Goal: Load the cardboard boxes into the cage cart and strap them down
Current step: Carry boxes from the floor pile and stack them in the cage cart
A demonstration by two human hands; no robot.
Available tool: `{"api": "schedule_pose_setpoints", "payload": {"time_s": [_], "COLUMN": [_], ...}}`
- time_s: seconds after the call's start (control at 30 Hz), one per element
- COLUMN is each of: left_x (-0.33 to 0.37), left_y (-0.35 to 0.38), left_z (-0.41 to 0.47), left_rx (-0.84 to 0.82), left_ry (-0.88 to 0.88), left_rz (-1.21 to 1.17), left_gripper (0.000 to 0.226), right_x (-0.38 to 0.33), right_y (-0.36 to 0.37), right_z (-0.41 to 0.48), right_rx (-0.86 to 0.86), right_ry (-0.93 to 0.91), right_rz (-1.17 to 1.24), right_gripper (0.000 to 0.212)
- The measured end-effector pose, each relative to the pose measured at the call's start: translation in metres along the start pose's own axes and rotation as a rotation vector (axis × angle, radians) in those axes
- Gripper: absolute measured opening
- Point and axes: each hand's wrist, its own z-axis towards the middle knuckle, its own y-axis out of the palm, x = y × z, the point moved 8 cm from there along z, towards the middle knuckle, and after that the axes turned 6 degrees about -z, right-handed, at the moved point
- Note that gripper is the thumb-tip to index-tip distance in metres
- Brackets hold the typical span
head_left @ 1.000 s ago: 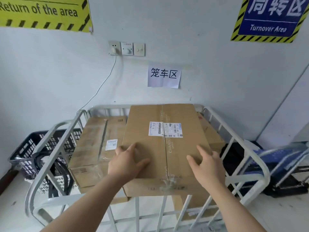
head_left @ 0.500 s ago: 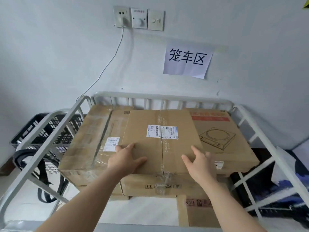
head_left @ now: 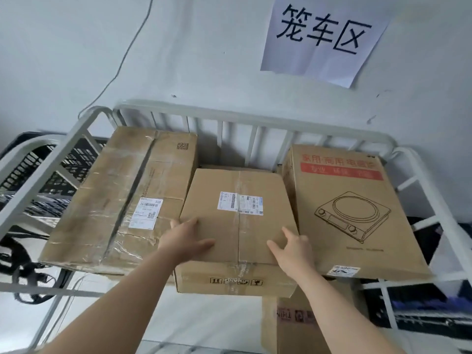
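The taped cardboard box (head_left: 236, 218) with the shipping label sits at centre frame inside the cage cart (head_left: 255, 118), wedged between a long taped carton (head_left: 122, 198) and the induction-cooker box (head_left: 355, 213). It looks stiff and moderately heavy, best held at its near corners. The left hand (head_left: 185, 240) and right hand (head_left: 293, 247) lie spread flat there, pinching nothing. Since the earlier frame it has dropped lower between its neighbours.

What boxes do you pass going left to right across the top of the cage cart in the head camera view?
Tape-wrapped box → middle box with both hands resting on it → induction cooker box.
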Motion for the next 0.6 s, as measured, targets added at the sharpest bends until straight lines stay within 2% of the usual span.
{"api": "schedule_pose_setpoints", "payload": {"time_s": [0.33, 0.6], "left_x": [-0.012, -0.019], "left_y": [0.052, 0.076], "left_z": [0.072, 0.105], "left_rx": [-0.038, -0.071], "left_ry": [-0.054, -0.073], "left_rz": [0.048, 0.111], "left_gripper": [0.084, 0.088], "right_x": [0.014, 0.013], "right_y": [0.06, 0.085], "right_z": [0.067, 0.099], "right_rx": [-0.137, -0.226], "right_ry": [0.025, -0.009], "right_rz": [0.009, -0.123], "right_gripper": [0.072, 0.074]}}
